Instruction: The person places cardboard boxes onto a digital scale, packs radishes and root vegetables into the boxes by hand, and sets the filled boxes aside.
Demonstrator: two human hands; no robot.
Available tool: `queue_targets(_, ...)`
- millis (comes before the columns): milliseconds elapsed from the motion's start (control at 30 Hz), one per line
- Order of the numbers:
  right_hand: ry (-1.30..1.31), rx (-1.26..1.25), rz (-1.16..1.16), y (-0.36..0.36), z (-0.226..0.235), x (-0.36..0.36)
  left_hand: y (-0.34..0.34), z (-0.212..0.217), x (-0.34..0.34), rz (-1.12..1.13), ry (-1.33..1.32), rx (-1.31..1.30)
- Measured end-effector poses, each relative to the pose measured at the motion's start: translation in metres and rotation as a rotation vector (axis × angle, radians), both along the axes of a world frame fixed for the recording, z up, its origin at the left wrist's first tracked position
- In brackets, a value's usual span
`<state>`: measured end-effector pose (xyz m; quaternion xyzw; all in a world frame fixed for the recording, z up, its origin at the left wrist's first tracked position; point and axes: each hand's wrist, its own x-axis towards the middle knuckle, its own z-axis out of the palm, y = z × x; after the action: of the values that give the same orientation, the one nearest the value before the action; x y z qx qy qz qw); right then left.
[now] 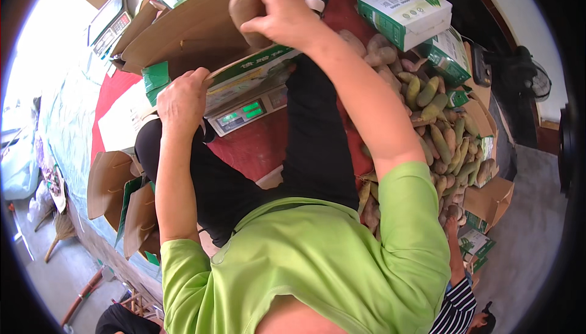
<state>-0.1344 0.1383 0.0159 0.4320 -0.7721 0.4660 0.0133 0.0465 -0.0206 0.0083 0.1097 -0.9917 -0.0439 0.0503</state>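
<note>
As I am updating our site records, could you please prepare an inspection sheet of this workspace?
Surface: flat red covering.
Job's things: brown oblong root vegetable, held over an open brown cardboard box with a green-and-white printed side; white scale with a glowing green display below that side.
Clutter: heap of green and brown oblong vegetables, green-and-white cardboard cartons, right.
Hands: right hand grasps the root vegetable; left hand grips the box's near rim.
Cables: nothing clearly seen.
Surroundings: black fan, right; straw broom, left; another person's black-and-white striped shirt, lower right.
</note>
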Motion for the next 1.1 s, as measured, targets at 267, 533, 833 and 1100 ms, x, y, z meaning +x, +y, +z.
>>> queue_targets(267,-0.072,0.002,-0.106,0.014,-0.01,0.001,0.001,0.0,-0.002,-0.012,0.032,-0.009)
queue_targets(533,-0.362,-0.208,-0.513,0.171,-0.083,0.008,0.004,0.001,-0.003,0.033,0.018,-0.014)
queue_targets(833,-0.758,0.778,-0.661,0.323,-0.312,0.16,0.004,-0.003,-0.008,0.092,0.025,-0.02)
queue_targets(1100,-1.097,0.826,-0.652,0.317,-0.371,0.278,-0.002,-0.01,-0.006,0.091,0.057,-0.009)
